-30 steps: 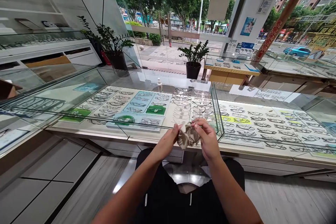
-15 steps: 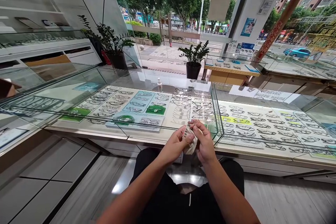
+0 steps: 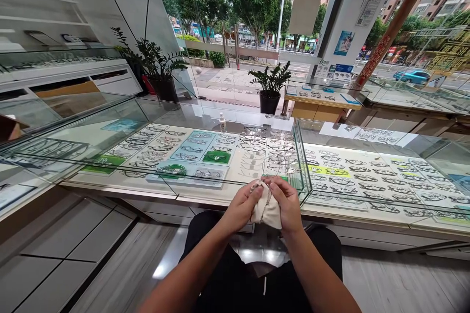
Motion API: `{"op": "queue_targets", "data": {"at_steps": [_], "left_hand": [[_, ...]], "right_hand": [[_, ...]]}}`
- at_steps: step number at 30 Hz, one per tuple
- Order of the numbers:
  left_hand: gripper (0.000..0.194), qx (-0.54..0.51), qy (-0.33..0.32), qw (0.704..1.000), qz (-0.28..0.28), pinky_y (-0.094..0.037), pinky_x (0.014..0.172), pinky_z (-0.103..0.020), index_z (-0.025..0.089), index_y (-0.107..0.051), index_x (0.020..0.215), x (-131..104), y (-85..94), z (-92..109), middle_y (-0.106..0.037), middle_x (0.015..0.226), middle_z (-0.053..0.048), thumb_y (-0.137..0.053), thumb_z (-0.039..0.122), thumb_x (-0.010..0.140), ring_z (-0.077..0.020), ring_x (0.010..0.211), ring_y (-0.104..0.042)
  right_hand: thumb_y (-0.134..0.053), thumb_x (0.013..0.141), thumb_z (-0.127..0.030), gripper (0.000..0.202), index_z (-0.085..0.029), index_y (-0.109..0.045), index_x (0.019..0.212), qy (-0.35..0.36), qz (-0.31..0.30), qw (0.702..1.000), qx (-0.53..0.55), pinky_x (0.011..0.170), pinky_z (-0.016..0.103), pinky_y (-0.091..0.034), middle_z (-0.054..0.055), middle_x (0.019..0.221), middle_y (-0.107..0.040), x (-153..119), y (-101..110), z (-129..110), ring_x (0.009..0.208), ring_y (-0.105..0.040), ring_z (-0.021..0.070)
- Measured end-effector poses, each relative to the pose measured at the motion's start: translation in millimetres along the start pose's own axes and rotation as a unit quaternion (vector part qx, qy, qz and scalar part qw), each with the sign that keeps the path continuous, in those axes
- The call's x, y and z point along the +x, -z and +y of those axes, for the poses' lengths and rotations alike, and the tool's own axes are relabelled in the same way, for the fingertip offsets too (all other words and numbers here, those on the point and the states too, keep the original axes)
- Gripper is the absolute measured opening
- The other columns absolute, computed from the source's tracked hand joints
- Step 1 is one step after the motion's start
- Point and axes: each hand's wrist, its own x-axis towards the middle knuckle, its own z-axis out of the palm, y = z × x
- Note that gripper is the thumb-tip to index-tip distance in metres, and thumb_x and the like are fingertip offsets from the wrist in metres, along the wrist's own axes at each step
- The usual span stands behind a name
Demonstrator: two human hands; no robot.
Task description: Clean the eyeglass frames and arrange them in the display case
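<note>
Close together over the front edge of the counter, my left hand [image 3: 240, 204] and my right hand [image 3: 289, 204] are closed on a cream cleaning cloth [image 3: 270, 211] with a zigzag edge. The cloth is bunched up between the thumbs and hangs down below them. From the fingertips, the thin wire parts of a pair of eyeglasses [image 3: 267, 176] stick out toward the counter. Most of the glasses are hidden by the cloth and fingers, so I cannot tell which hand bears them.
Below my hands runs a glass display counter [image 3: 198, 190] with rows of eyeglass frames [image 3: 332, 158] inside. A small white spray bottle [image 3: 222, 123] stands on its glass top. Beyond are a potted plant [image 3: 270, 100] and a wooden display table [image 3: 312, 107].
The cloth has been turned and regathered: its printed corner no longer shows, and a plain, wider part now hangs between my hands. Both hands still grip it in nearly the same place.
</note>
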Motion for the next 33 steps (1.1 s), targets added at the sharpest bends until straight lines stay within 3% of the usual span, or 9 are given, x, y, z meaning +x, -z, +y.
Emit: {"op": "queue_targets", "data": {"at_steps": [2,7,11,15,18,21,24,28,33], "left_hand": [[0.052,0.001,-0.001,1.0,-0.012,-0.053,0.092,-0.032,0.019,-0.072,0.127,0.3,0.4,-1.8,-0.076,0.111,-0.009,-0.078,0.057,0.092,-0.023,0.101,-0.069],[0.055,0.01,-0.021,0.997,0.07,-0.053,0.094,-0.034,0.018,-0.075,0.116,6.5,-3.7,-6.0,-0.077,0.109,-0.009,-0.076,0.066,0.09,-0.0234,0.099,-0.069],[0.055,0.02,-0.005,1.0,0.016,-0.054,0.095,-0.035,0.018,-0.075,0.12,3.7,1.4,-2.3,-0.077,0.11,-0.01,-0.066,0.067,0.097,-0.0246,0.101,-0.069],[0.051,0.037,-0.001,0.999,-0.023,-0.054,0.092,-0.032,0.019,-0.07,0.129,-2.4,4.4,-0.8,-0.075,0.114,-0.009,-0.075,0.057,0.094,-0.0228,0.101,-0.068],[0.054,0.034,-0.027,0.999,0.021,-0.054,0.093,-0.032,0.018,-0.07,0.125,0.6,0.8,-2.8,-0.075,0.11,-0.009,-0.078,0.059,0.091,-0.0223,0.098,-0.068],[0.056,0.052,-0.038,0.996,0.053,-0.054,0.092,-0.034,0.017,-0.073,0.117,5.3,1.5,0.0,-0.076,0.105,-0.009,-0.065,0.069,0.096,-0.0231,0.095,-0.068],[0.056,0.106,-0.04,0.994,0.006,-0.054,0.09,-0.034,0.017,-0.075,0.113,5.0,10.0,7.6,-0.075,0.101,-0.009,-0.057,0.068,0.101,-0.0222,0.091,-0.066],[0.052,0.087,-0.022,0.993,-0.074,-0.054,0.085,-0.031,0.018,-0.072,0.127,1.7,15.3,10.8,-0.074,0.103,-0.008,-0.072,0.06,0.096,-0.0212,0.092,-0.066],[0.053,0.066,-0.044,0.996,0.033,-0.054,0.084,-0.032,0.017,-0.074,0.115,6.2,2.9,5.7,-0.073,0.096,-0.007,-0.07,0.066,0.094,-0.0206,0.087,-0.065]], "right_hand": [[-0.089,0.082,-0.044,0.019,-0.026,-0.084,0.084,-0.013,0.006,1.0,0.007,0.105,0.043,-0.054,0.006,0.099,-0.079,1.4,0.4,1.3,0.107,-0.071,0.0275],[-0.09,0.08,-0.046,0.023,-0.025,-0.084,0.088,-0.044,0.0,0.999,0.01,0.094,0.038,-0.055,0.005,0.1,-0.08,5.1,0.5,6.2,0.097,-0.07,0.0241],[-0.091,0.082,-0.044,0.019,-0.026,-0.084,0.085,-0.035,-0.005,0.999,0.017,0.097,0.038,-0.055,0.005,0.105,-0.08,6.3,2.3,3.4,0.102,-0.07,0.0232],[-0.093,0.081,-0.044,0.021,-0.025,-0.085,0.082,-0.029,0.009,0.999,0.023,0.099,0.038,-0.055,0.006,0.101,-0.08,5.2,0.1,3.0,0.104,-0.07,0.0243],[-0.092,0.083,-0.046,0.022,-0.025,-0.085,0.083,-0.035,0.006,0.999,0.031,0.098,0.039,-0.055,0.007,0.102,-0.081,4.0,-4.8,6.2,0.103,-0.071,0.0246],[-0.09,0.085,-0.047,0.022,-0.025,-0.087,0.088,-0.031,-0.011,0.999,0.02,0.1,0.041,-0.056,0.008,0.104,-0.082,4.6,-6.8,5.9,0.105,-0.073,0.0259],[-0.091,0.083,-0.047,0.023,-0.025,-0.088,0.088,-0.013,-0.003,1.0,-0.003,0.101,0.043,-0.055,0.008,0.102,-0.082,6.8,-4.6,1.0,0.105,-0.074,0.0278],[-0.092,0.08,-0.049,0.025,-0.025,-0.087,0.083,0.002,0.025,1.0,-0.015,0.101,0.044,-0.056,0.008,0.096,-0.081,7.3,-3.6,-1.8,0.105,-0.074,0.0292],[-0.089,0.085,-0.048,0.023,-0.025,-0.088,0.089,-0.015,-0.002,1.0,-0.004,0.101,0.045,-0.057,0.009,0.104,-0.083,5.0,-6.5,3.3,0.106,-0.075,0.0288]]}}
